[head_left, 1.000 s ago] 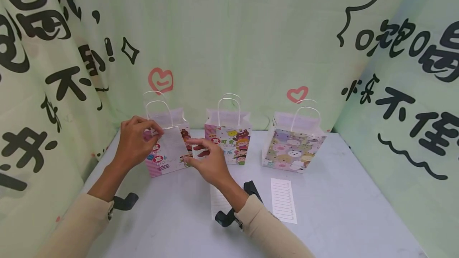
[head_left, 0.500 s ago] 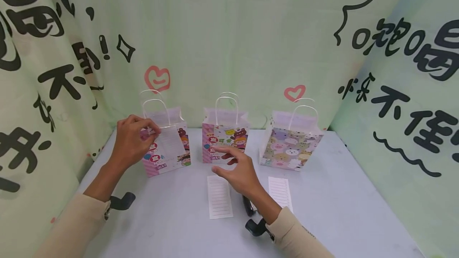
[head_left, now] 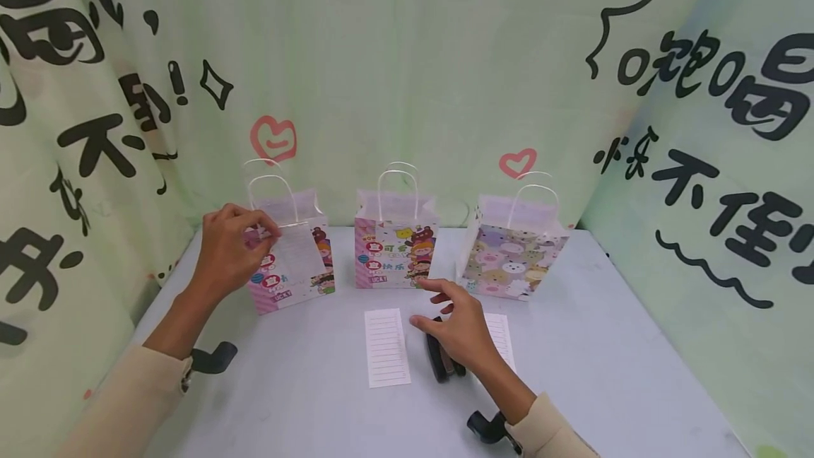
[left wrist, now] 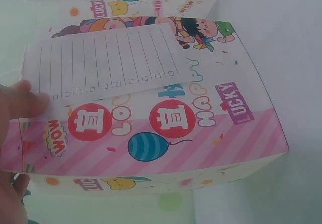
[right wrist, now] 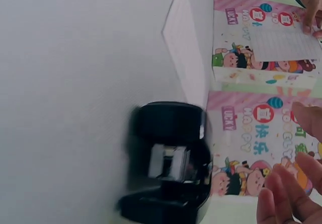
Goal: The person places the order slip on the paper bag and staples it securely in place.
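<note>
My left hand [head_left: 230,249] pinches a white lined paper slip [left wrist: 108,63] at the top edge of the left gift bag [head_left: 280,297], thumb outside and fingers behind. The slip lies flat against the bag's printed pink front, its row of small check boxes visible in the left wrist view. My right hand [head_left: 463,327] hovers over the table with thumb and fingers spread, holding nothing. Just beneath it lies a black stapler [head_left: 436,357], partly covered by the hand in the head view. The right wrist view has the stapler [right wrist: 168,121] close up and somewhat blurred.
A matching middle gift bag [head_left: 394,256] and an animal-print gift bag [head_left: 515,260] stand upright along the back. One lined slip [head_left: 386,350] lies left of the stapler; another lined slip [head_left: 502,336] is partly behind my right hand. A printed curtain [head_left: 445,76] hangs behind the table.
My right hand has left the left bag's slip and moved right and down toward the stapler. My left hand keeps its pinch on the slip. The head view has shifted slightly.
</note>
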Demonstrator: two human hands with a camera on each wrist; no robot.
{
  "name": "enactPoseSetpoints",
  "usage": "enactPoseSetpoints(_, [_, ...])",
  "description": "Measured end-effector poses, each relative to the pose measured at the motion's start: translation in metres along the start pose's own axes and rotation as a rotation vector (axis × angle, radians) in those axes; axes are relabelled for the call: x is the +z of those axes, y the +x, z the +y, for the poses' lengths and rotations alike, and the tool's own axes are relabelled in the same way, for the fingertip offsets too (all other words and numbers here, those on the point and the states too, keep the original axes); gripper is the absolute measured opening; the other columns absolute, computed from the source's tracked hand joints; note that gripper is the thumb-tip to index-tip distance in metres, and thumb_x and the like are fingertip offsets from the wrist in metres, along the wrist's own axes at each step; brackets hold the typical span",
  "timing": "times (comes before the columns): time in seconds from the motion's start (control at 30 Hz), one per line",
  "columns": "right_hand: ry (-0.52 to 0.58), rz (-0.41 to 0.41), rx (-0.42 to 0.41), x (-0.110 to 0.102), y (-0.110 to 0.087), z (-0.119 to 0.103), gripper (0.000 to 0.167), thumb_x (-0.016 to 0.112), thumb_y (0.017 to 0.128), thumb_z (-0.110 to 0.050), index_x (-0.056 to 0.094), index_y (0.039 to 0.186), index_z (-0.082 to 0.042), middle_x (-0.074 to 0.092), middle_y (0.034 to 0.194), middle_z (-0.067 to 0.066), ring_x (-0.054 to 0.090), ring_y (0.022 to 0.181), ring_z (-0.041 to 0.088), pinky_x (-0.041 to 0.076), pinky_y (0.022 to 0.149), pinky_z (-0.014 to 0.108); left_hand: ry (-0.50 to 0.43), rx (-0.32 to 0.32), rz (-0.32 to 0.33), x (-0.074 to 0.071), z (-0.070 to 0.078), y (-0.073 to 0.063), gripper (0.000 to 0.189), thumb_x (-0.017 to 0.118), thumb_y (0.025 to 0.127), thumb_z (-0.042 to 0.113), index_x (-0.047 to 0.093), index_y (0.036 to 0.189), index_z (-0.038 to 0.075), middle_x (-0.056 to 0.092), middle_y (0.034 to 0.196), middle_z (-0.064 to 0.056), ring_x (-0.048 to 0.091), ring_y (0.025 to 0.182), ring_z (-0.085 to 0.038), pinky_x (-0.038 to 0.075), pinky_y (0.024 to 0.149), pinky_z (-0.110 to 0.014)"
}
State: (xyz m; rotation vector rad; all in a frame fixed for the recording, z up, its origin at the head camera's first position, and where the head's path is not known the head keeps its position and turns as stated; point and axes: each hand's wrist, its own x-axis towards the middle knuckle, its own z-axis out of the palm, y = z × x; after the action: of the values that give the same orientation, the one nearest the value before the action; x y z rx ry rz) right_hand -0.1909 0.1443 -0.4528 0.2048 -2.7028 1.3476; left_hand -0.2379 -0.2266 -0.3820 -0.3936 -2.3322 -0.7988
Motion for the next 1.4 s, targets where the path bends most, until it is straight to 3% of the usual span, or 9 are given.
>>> enactPoseSetpoints(0.17, [-0.07, 0.006, 0.059, -0.004, -0.006, 0.01, 0.062, 0.094, 0.082, -0.02, 0.069, 0.138, -0.027, 0.069, 0.138, -0.004, 0.064, 0.117, 0.019, 0.055, 0.099, 0.047, 0.002, 0.003, -0.003, 0.001, -0.001, 0.0, 0.016, 0.086, 0.08, -0.005, 0.078, 0.091, 0.003, 0.077, 0.089, -0.021, 0.056, 0.104, -0.038, 0.034, 0.101, -0.064])
enactPoseSetpoints(0.37, [-0.132, -0.005, 0.114, -0.005, -0.013, 0.02, 0.061, 0.095, 0.079, -0.02, 0.071, 0.135, -0.028, 0.071, 0.134, -0.002, 0.063, 0.117, 0.021, 0.054, 0.098, 0.046, 0.0, 0.003, -0.003, 0.001, 0.0, 0.0, 0.016, 0.086, 0.08, -0.005, 0.078, 0.091, 0.003, 0.077, 0.091, -0.022, 0.056, 0.104, -0.039, 0.034, 0.099, -0.064])
enactPoseSetpoints(0.7, [-0.178, -0.061, 0.109, 0.0, -0.021, 0.034, 0.062, 0.098, 0.074, -0.02, 0.073, 0.131, -0.023, 0.071, 0.126, 0.003, 0.062, 0.103, 0.018, 0.05, 0.085, 0.038, -0.003, 0.0, 0.005, 0.0, 0.0, -0.001, 0.017, 0.087, 0.08, -0.006, 0.077, 0.091, 0.001, 0.076, 0.09, -0.023, 0.055, 0.103, -0.039, 0.033, 0.101, -0.066])
enactPoseSetpoints(1.03, [-0.149, -0.138, 0.055, 0.003, -0.022, 0.03, 0.066, 0.092, 0.081, -0.008, 0.067, 0.139, -0.025, 0.07, 0.136, 0.001, 0.063, 0.113, 0.021, 0.053, 0.096, 0.046, -0.01, -0.001, 0.012, -0.002, -0.002, -0.002, 0.016, 0.087, 0.08, -0.004, 0.077, 0.092, 0.002, 0.076, 0.092, -0.025, 0.055, 0.103, -0.04, 0.032, 0.1, -0.066])
enactPoseSetpoints(1.17, [-0.188, -0.142, 0.057, 0.003, -0.022, 0.031, 0.07, 0.094, 0.079, -0.014, 0.065, 0.142, -0.025, 0.071, 0.133, 0.002, 0.064, 0.113, 0.022, 0.054, 0.098, 0.047, -0.012, 0.007, 0.013, -0.001, -0.001, -0.001, 0.015, 0.086, 0.081, -0.005, 0.077, 0.091, 0.002, 0.077, 0.093, -0.026, 0.055, 0.103, -0.04, 0.033, 0.1, -0.066])
enactPoseSetpoints(1.4, [-0.356, -0.173, 0.089, 0.006, -0.022, 0.031, 0.083, 0.1, 0.071, -0.033, 0.063, 0.144, -0.02, 0.067, 0.117, 0.005, 0.059, 0.103, 0.019, 0.05, 0.09, 0.043, -0.009, 0.009, 0.015, 0.002, -0.001, -0.001, 0.015, 0.086, 0.08, -0.005, 0.077, 0.09, 0.002, 0.077, 0.094, -0.026, 0.055, 0.102, -0.04, 0.033, 0.1, -0.067])
